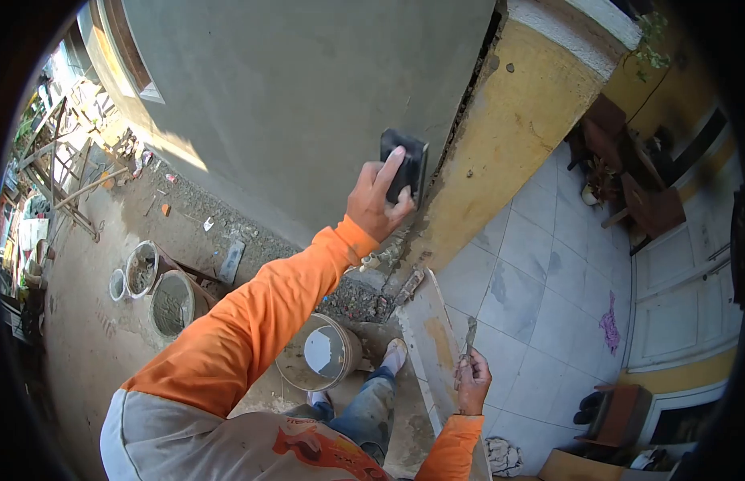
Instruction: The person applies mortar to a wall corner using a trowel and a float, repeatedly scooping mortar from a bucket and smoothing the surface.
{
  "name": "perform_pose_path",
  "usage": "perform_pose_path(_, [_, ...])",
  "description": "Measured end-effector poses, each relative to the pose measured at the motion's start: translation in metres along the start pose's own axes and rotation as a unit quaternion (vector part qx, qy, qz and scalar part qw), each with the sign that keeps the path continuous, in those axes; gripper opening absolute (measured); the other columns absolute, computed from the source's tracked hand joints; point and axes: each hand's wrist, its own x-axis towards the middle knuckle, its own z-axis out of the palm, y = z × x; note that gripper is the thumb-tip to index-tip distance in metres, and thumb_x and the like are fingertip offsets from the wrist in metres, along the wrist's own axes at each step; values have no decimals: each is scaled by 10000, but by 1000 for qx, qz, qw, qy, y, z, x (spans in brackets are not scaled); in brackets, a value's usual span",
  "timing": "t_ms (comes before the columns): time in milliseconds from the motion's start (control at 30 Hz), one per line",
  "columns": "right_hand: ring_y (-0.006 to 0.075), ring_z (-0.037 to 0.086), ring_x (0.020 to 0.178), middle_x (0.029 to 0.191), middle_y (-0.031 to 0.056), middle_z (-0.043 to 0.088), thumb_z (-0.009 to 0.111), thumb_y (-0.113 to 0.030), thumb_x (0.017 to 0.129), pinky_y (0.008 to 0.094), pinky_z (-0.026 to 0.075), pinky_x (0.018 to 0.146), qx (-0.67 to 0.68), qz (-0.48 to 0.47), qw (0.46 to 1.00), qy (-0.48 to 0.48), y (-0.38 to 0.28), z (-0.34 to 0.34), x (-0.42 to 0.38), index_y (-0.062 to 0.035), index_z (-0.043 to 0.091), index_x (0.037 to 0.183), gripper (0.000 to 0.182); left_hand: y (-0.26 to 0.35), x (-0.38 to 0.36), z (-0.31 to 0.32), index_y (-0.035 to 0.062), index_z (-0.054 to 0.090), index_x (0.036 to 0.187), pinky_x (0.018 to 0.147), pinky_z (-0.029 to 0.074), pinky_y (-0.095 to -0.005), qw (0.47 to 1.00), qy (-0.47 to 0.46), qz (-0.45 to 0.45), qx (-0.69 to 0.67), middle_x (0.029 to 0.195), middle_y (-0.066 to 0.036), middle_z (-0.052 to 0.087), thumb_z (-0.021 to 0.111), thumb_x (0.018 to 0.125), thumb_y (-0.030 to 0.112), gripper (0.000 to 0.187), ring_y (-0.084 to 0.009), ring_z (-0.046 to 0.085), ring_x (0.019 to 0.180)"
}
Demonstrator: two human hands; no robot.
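Observation:
My left hand (376,196) is closed around a black hand float (404,164), held at the grey plastered wall (300,104) close to its right edge. The float's exact contact with the wall is hard to judge. Lower right, my right hand (472,381) grips a small narrow-bladed trowel (470,333), its blade pointing up and away from me. That hand is over the pale, yellow-stained side (432,329) of the raised tiled floor. Between my arms a large bucket (288,365) stands on the ground, with whitish liquid or a pale disc inside.
Buckets of grey mortar (172,309) stand at left beside a smaller pail (117,284). A yellow wall section (508,120) adjoins the plaster. Wooden trestles (60,176) are far left. Chairs (653,208) and a purple cloth (609,325) are on the tiled porch (520,297).

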Motion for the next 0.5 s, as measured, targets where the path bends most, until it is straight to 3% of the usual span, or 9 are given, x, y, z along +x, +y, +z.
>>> perform_pose_path(133, [63, 535, 633, 823, 12, 616, 584, -50, 907, 206, 437, 561, -2, -15, 1000, -17, -6, 19, 7, 4, 594, 1184, 283, 45, 81, 8, 166, 456, 1404, 606, 494, -348, 1000, 14, 15, 22, 919, -112, 511, 692, 747, 87, 703, -239, 544, 718])
perform_pose_path(267, [65, 537, 641, 814, 15, 615, 587, -56, 912, 207, 442, 571, -9, -24, 999, -25, -2, 24, 12, 8, 591, 1193, 288, 39, 84, 20, 210, 474, 1393, 630, 487, -379, 999, 7, 7, 50, 895, -105, 495, 697, 751, 114, 687, -271, 532, 725])
perform_pose_path(433, [61, 535, 638, 803, 17, 615, 587, -57, 917, 206, 439, 564, -12, 8, 1000, -15, 4, 15, 3, 1, 591, 1195, 284, -18, 4, 28, 202, 475, 1388, 661, 494, -395, 996, -16, -7, 82, 910, -121, 503, 703, 744, 114, 689, -300, 548, 781])
perform_pose_path(500, [59, 534, 636, 801, 16, 616, 585, -55, 918, 206, 436, 559, -23, 13, 1000, -7, 4, 11, -4, -2, 592, 1190, 277, -61, -65, 26, 201, 452, 1402, 688, 500, -408, 991, -55, -64, 102, 938, -128, 510, 695, 749, 109, 704, -318, 555, 802])
